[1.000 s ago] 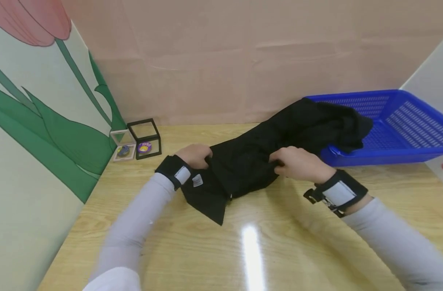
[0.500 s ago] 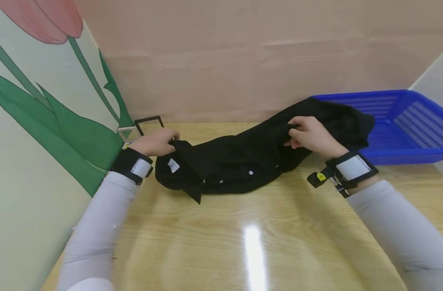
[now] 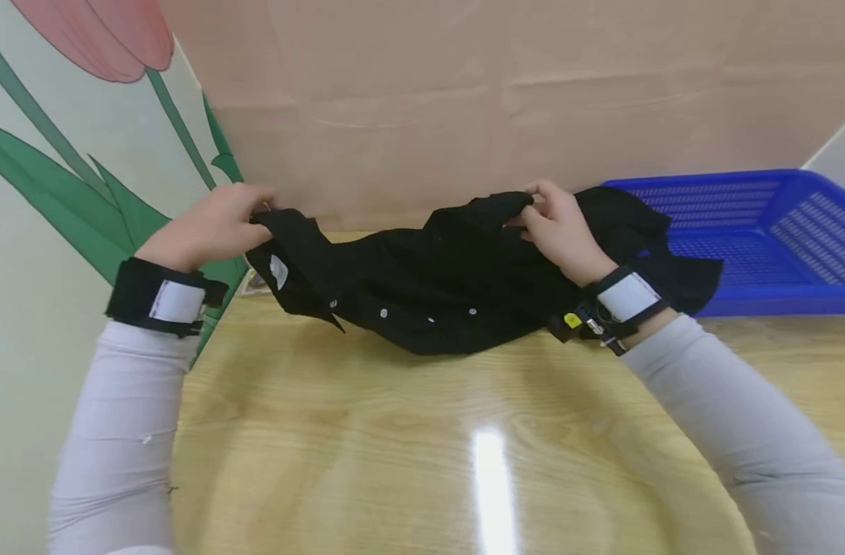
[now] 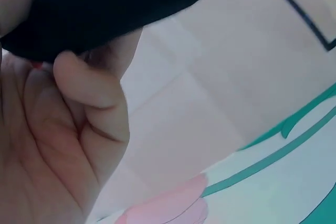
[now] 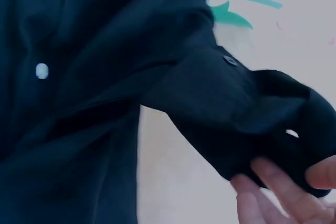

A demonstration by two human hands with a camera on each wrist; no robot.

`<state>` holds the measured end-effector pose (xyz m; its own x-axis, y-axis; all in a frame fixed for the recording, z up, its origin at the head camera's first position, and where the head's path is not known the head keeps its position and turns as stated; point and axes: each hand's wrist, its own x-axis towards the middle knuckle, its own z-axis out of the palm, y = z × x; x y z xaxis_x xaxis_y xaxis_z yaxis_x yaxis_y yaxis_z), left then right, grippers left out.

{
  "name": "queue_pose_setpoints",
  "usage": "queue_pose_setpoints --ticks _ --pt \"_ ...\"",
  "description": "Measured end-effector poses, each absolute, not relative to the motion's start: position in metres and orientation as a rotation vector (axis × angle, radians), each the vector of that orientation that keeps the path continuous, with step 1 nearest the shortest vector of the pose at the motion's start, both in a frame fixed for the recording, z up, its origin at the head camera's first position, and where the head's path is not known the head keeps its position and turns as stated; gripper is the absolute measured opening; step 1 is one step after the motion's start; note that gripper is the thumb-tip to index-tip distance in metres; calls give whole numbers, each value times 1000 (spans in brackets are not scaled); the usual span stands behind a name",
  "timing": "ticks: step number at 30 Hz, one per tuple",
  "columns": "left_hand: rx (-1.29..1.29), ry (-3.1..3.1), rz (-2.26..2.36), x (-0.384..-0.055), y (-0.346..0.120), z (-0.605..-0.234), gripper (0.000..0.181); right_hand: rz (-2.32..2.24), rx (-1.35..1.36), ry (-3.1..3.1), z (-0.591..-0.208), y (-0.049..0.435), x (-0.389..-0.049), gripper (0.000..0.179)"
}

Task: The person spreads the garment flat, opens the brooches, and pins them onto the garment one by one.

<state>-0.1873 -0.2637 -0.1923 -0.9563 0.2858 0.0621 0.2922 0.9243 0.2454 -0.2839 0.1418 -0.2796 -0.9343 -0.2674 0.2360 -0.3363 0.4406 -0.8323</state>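
A black button-up shirt [image 3: 422, 285] hangs stretched between my two hands, its light buttons facing me. My left hand [image 3: 217, 223] pinches the shirt's collar end, close to a pale label [image 3: 279, 271]. In the left wrist view, the dark cloth passes between the thumb and curled fingers of my left hand [image 4: 63, 124]. Further right, my right hand [image 3: 561, 231] pinches another part of the shirt. The right wrist view shows this as a buttoned sleeve end [image 5: 283, 108], with the fingertips [image 5: 281, 182] at its edge. The shirt's far end drapes over the basket's left side.
A blue plastic basket [image 3: 776, 301] with slotted walls stands at the right on the wooden table [image 3: 367, 447]. Small frames at the left back are mostly hidden by the shirt, though one black frame [image 4: 307, 27] shows in the left wrist view. A wall with a painted tulip [image 3: 110, 38] bounds the left side.
My left hand has moved left and up with the collar end, drawing the shirt out longer and raising it. My right hand has risen, lifting the sleeve end. More buttons now show.
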Motion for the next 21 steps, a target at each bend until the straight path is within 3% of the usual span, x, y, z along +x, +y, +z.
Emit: queue_pose_setpoints --ticks 3,7,15,21 --pt "-439 -3069 -367 -185 -260 -191 21 1591 528 -2685 -284 138 -284 48" --pt "-526 -3165 -390 -189 -250 -216 28 1577 573 -2949 -305 144 -284 77" --pt "-511 -3354 -549 -180 -264 -274 44 610 775 -3232 -349 177 -265 86" --pt "-530 -3327 -537 -174 -287 -312 48 387 693 -3269 -377 191 -256 108"
